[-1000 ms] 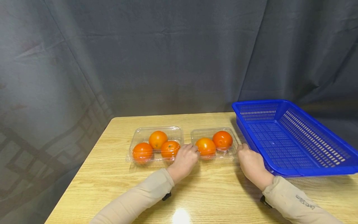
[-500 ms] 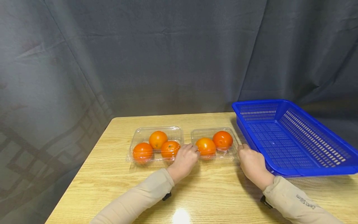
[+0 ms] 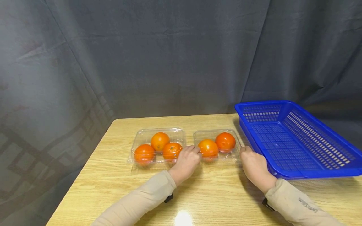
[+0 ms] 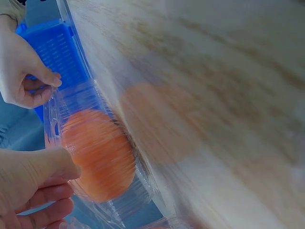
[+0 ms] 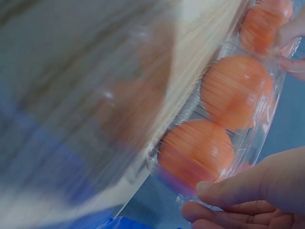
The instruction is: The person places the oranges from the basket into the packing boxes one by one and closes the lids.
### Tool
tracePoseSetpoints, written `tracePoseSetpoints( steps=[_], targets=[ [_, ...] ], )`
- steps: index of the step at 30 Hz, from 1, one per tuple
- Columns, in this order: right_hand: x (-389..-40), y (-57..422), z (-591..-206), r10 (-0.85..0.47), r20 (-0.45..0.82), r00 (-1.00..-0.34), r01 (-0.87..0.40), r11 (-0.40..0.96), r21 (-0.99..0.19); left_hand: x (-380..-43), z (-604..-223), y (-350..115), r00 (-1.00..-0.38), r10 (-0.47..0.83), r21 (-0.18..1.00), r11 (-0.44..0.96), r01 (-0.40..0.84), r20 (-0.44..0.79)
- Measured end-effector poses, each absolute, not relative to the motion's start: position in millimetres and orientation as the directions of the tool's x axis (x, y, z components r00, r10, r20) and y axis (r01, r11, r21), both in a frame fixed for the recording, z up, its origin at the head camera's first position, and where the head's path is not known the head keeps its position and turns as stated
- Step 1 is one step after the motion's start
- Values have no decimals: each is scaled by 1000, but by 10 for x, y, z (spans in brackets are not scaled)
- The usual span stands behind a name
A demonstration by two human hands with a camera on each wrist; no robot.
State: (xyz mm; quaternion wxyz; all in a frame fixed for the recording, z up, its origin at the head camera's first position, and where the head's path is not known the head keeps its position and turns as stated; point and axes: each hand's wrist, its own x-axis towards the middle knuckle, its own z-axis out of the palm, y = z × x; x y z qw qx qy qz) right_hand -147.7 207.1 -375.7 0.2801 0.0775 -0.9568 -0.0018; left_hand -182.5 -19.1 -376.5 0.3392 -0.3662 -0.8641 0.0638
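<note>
Two oranges [image 3: 208, 148] sit in a clear plastic fruit box [image 3: 217, 132] on the table. At the box's near left corner, my left hand [image 3: 186, 160] pinches the rim between thumb and curled fingers. My right hand [image 3: 254, 166] pinches the near right corner; its thumb and fingers also show on the plastic in the right wrist view [image 5: 252, 195]. Close on the left stands a second clear box [image 3: 176, 131] with three oranges [image 3: 160, 141]. My left hand overlaps its near right corner in the head view. Both hands' fingertips are partly hidden there.
A blue perforated plastic basket [image 3: 271, 153] stands on the right, close beside my right hand. Pale wood-grain tabletop [image 3: 215, 194] lies in front of the boxes. Behind the table hangs a dark grey curtain [image 3: 181, 62].
</note>
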Motion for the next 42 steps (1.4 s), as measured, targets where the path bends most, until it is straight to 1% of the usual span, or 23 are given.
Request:
tracePoseSetpoints(
  steps=[3,8,11,15,19,22,29,38,42],
  targets=[
    [-1471,2067,-3757,-156,548,-822,-149,987,58,-1822,-3762,-191,-508,673,-360,728,583,538],
    [-1463,2067,-3725,-153,529,-834,-157,987,38,-1816,-3756,-205,-534,664,-342,738,582,524],
    [-1462,2074,-3699,-163,518,-840,-170,985,35,-1820,-3758,-213,-540,656,-327,743,584,527],
    [-1449,2089,-3649,-174,471,-865,-192,981,9,-1819,-3741,-223,-552,655,-312,744,591,516],
    [-1425,2107,-3572,-186,385,-904,-223,973,-55,-1802,-3703,-237,-592,651,-282,750,598,475],
    [-1411,2112,-3520,-197,345,-918,-242,966,-91,-1787,-3666,-249,-614,649,-240,750,617,450],
    [-1397,2108,-3424,-183,340,-922,-238,963,-127,-1751,-3494,-292,-625,637,-131,740,660,451],
    [-1440,2069,-3269,-201,349,-915,-268,951,-154,-1760,-3287,-377,-727,555,29,786,617,405],
    [-1479,2060,-3235,-210,352,-912,-279,947,-157,-1771,-3236,-425,-753,520,66,804,591,404]
  ],
)
